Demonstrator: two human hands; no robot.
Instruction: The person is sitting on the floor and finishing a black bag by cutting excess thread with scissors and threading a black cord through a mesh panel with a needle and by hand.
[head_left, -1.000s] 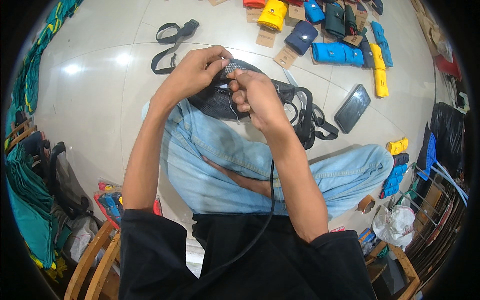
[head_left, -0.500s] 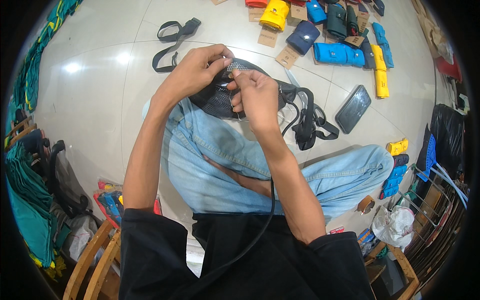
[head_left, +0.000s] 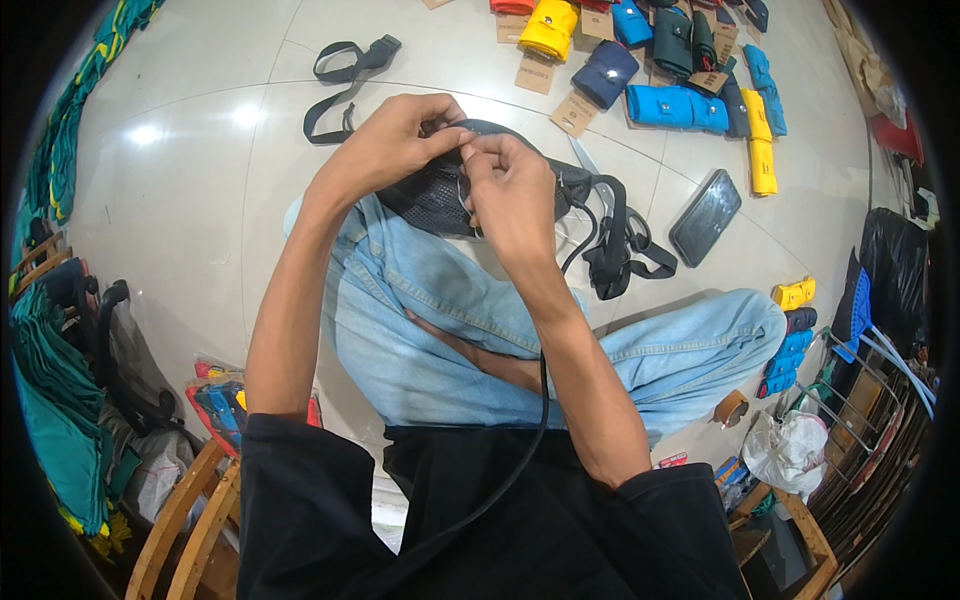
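A black mesh bag (head_left: 420, 195) rests across the person's bent legs in pale jeans, its black straps (head_left: 610, 265) trailing to the right. My left hand (head_left: 415, 140) pinches the bag's upper edge, thumb tip meeting the fingertips of my right hand (head_left: 505, 185). My right hand is closed in a pinch on the bag there, with curled fingers; a pale thread (head_left: 462, 185) hangs beside them. The pinched spot itself is partly hidden by the fingers. Just right of the bag, a pale blade (head_left: 582, 152), perhaps of scissors, lies on the floor.
Rolled coloured pouches (head_left: 675, 105) with card tags cover the tiles at upper right; a phone (head_left: 705, 218) lies below them. A loose buckled strap (head_left: 335, 70) lies upper left. Teal fabric piles (head_left: 55, 410) line the left, a blue dustpan (head_left: 855, 310) the right, wooden frames (head_left: 190, 510) the lower corners.
My left thumb has moved slightly right and down to meet my right fingertips, covering more of the bag's top edge. My right hand has shifted a little upward.
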